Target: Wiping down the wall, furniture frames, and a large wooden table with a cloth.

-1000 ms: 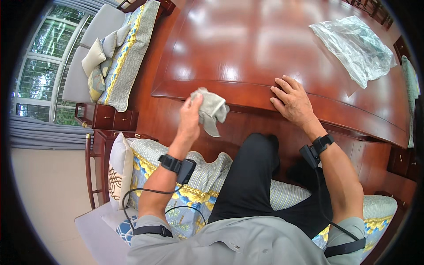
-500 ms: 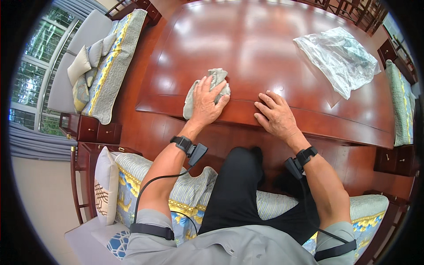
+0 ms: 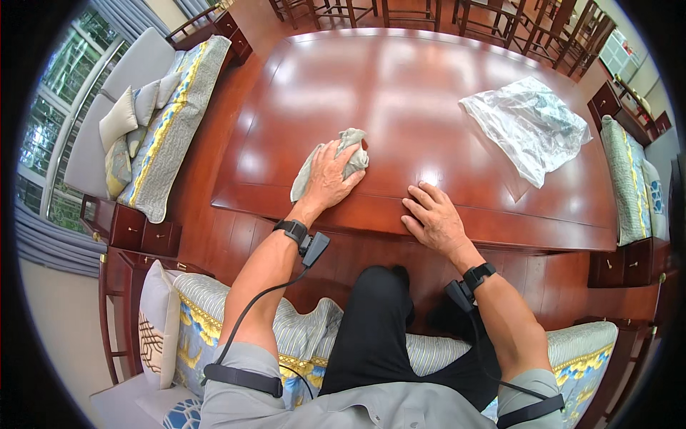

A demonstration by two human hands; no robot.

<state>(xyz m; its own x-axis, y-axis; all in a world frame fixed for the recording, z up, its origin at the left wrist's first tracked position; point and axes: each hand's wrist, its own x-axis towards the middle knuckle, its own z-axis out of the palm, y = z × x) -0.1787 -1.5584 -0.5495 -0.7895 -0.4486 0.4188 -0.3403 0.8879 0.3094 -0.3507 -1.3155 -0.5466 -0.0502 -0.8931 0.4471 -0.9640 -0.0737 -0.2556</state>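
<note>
My left hand presses a crumpled grey-green cloth against the glossy reddish-brown wooden table. Its fingers spread over the cloth, and bunched fabric shows past the fingertips and beside the wrist. Further right, my right hand rests at the table's near edge with fingers apart and nothing in it. A crinkled clear plastic bag lies flat on the table's right side, beyond my right hand. Both my wrists wear black straps with small devices and cables.
To the left stands a grey sofa with a quilted cover and cushions. A patterned sofa is behind my legs. Several wooden chairs stand beyond the table's far edge. Another covered seat is at the right.
The view has tilted upward, so the table sits lower and more chairs show. My left hand stays on the cloth, a little further in from the near edge. My right hand remains at the edge.
</note>
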